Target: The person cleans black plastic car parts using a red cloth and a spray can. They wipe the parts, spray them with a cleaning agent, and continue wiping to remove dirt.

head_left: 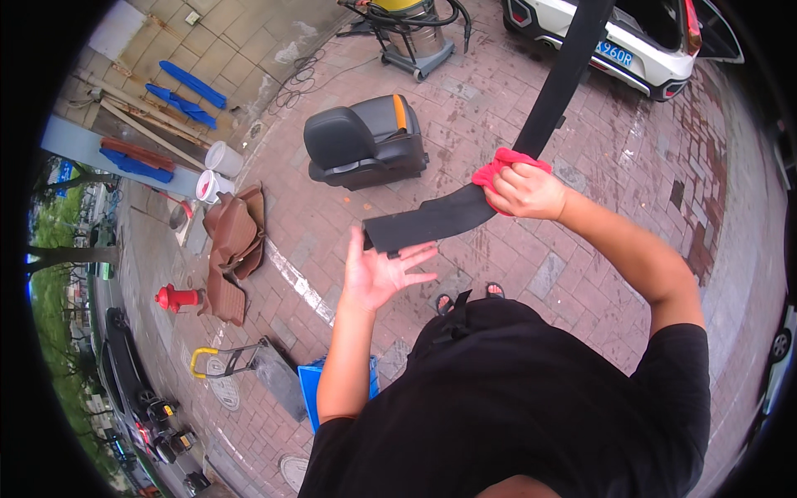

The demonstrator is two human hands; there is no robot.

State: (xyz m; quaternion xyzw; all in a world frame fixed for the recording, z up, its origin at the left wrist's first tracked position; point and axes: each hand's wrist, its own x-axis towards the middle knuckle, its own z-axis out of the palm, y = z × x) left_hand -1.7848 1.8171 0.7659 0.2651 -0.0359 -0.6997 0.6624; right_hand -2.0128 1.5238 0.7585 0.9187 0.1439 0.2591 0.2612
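A long black plastic car trim strip (439,218) runs from the lower left up to the top right of the view, bent near its middle. My right hand (528,190) is closed around a red cloth (501,165), which is pressed against the strip just below the bend. At the strip's lower end, my left hand (381,274) has its palm up and fingers spread. The strip's end lies over the fingers; whether it rests on them I cannot tell.
Ahead on the brick paving stands a black car seat (367,143), with a wet-dry vacuum (414,37) behind it. A white car (654,43) is at the upper right. Leftward are brown floor mats (227,249), white buckets (223,160), a red hydrant (177,299) and a platform trolley (277,376).
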